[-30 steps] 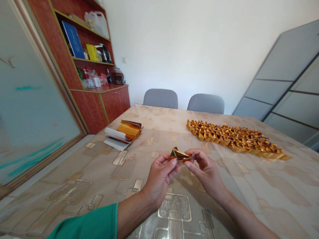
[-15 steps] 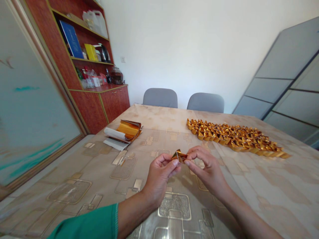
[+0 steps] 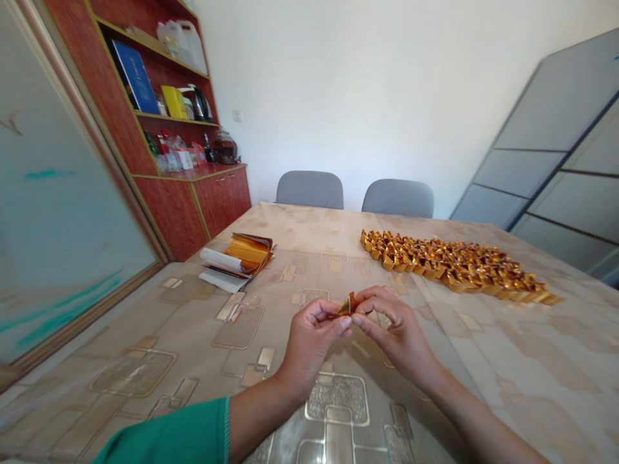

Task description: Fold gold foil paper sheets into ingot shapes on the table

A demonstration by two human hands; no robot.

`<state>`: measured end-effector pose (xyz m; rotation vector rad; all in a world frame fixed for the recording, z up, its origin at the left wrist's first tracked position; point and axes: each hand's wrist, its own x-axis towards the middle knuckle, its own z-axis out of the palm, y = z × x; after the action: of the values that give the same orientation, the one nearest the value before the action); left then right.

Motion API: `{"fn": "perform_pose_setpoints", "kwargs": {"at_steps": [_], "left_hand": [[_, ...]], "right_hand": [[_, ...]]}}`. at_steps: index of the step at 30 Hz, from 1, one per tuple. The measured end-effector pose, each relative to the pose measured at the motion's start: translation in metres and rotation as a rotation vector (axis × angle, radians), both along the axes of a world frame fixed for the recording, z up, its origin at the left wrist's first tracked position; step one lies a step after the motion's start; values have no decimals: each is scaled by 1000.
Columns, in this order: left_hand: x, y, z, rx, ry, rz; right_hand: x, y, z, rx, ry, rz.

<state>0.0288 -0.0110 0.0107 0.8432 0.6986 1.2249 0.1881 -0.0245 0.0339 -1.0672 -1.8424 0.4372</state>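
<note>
Gold foil (image 3: pixel 347 305) sits between 2 grips, left (image 3: pixel 344 317) and right (image 3: pixel 356 312).

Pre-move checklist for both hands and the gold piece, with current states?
1. Left hand gripping the folded gold piece: ok
2. Right hand fingers on the same piece: ok
3. Gold piece held above the table: ok
4. Finished pieces grouped apart from the hands: ok
5. Loose gold sheets lying flat: not ok, they curl over
6. Folds fully closed under the fingers: cannot tell
</note>
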Motion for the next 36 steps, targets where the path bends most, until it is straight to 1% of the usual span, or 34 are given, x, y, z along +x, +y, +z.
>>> {"fn": "perform_pose_setpoints", "kwargs": {"at_steps": [2,5,7,11,15,20,24,27,30,33,36], "left_hand": [[0,-1,0,-50,-48,-3],[-1,-1,-1,-112,-124,-6],[-2,-1,-2,-122,-158,-16],[-2,-1,-4,-134,-206,-35],[-2,-2,-5,-120,-185,-33],[-1,-3,-3,-103,-149,-23],[0,-3,0,-117,-133,-33],[-1,-3,1,-117,-126,-35],[-1,-3,2,-100,-103,-36],[-1,-3,2,-92,-86,-35],[-1,-2,1,-100,-89,-20]], "right_hand": [[-1,0,-1,-13,36,16],[-2,1,-3,-73,176,-20],[-3,2,-6,-131,258,-48],[-3,4,-12,-240,306,-18],[-2,6,-15,-275,359,-27],[-1,5,-12,-339,360,44],[-2,3,-10,-334,325,60],[-2,3,-10,-364,348,86],[-1,5,-11,-381,343,78],[0,5,-9,-374,312,42],[0,4,-7,-358,292,42]]}}
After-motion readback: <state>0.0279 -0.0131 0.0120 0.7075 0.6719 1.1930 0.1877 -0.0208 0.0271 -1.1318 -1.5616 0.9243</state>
